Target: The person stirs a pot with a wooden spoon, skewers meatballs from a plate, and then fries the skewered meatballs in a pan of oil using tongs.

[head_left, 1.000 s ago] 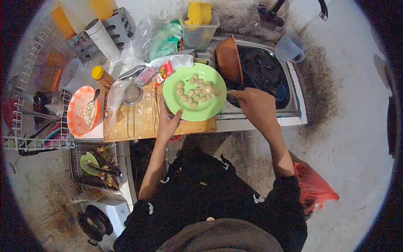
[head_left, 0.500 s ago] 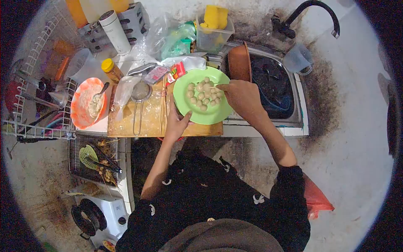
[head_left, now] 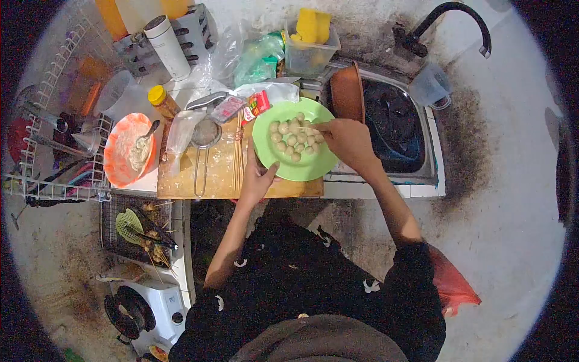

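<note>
A green plate (head_left: 301, 171) with several pale round balls (head_left: 295, 140) is held over the right part of the wooden board (head_left: 220, 175). My left hand (head_left: 258, 181) grips its lower left rim, thumb on top. From the right, my right hand (head_left: 347, 140) reaches over the plate with fingers pinched on a thin skewer, whose tip is among the balls. More skewers (head_left: 238, 160) lie on the board beside a small strainer (head_left: 205, 134). A red packet (head_left: 258, 104) is just behind the plate's left side.
An orange-and-white bowl (head_left: 116, 154) with a spoon stands left of the board. The sink (head_left: 431, 158), holding a brown pan (head_left: 347, 96), is at the right under a black faucet (head_left: 452, 7). Lower left are a wire basket (head_left: 111, 238) and a stove (head_left: 166, 308).
The skewer in my right hand shows more clearly, and that hand has shifted slightly left relative to the plate. The whole scene has moved a little to the right in view.
</note>
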{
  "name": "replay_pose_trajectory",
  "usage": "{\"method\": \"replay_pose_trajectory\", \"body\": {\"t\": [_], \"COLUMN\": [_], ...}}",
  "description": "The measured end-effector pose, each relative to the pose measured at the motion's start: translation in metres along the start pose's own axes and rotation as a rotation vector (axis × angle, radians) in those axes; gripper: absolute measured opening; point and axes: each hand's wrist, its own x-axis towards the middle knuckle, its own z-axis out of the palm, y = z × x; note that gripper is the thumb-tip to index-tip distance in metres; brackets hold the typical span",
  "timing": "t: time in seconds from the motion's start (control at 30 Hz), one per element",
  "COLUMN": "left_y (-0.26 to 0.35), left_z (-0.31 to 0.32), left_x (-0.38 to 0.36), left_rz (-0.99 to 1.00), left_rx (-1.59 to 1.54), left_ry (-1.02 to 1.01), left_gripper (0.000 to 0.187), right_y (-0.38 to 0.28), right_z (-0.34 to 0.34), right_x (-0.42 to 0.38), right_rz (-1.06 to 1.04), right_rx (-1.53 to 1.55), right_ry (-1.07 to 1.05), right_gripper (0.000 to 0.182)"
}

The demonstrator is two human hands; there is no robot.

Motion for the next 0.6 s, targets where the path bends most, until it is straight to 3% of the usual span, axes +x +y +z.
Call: {"method": "replay_pose_trajectory", "body": {"t": [0.1, 0.23, 0.33, 0.4, 0.6], "left_y": [-0.006, 0.004, 0.008, 0.004, -0.001], "left_z": [0.0, 0.001, 0.002, 0.001, 0.001], "left_x": [0.002, 0.0, -0.002, 0.0, 0.002], "left_rz": [0.03, 0.02, -0.045, -0.032, 0.0], "left_rx": [0.015, 0.016, 0.013, 0.017, -0.01], "left_ry": [0.015, 0.011, 0.025, 0.005, 0.014], "left_gripper": [0.083, 0.083, 0.082, 0.081, 0.08], "right_y": [0.024, 0.032, 0.033, 0.03, 0.021], "right_z": [0.013, -0.025, -0.06, -0.076, -0.075], "right_x": [-0.014, -0.052, -0.084, -0.1, -0.102], "right_rz": [0.061, 0.111, 0.058, 0.104, 0.091], "right_rx": [0.201, 0.264, 0.219, 0.023, -0.1], "right_ry": [-0.03, -0.088, -0.058, -0.114, -0.09], "right_gripper": [0.026, 0.026, 0.025, 0.024, 0.019]}}
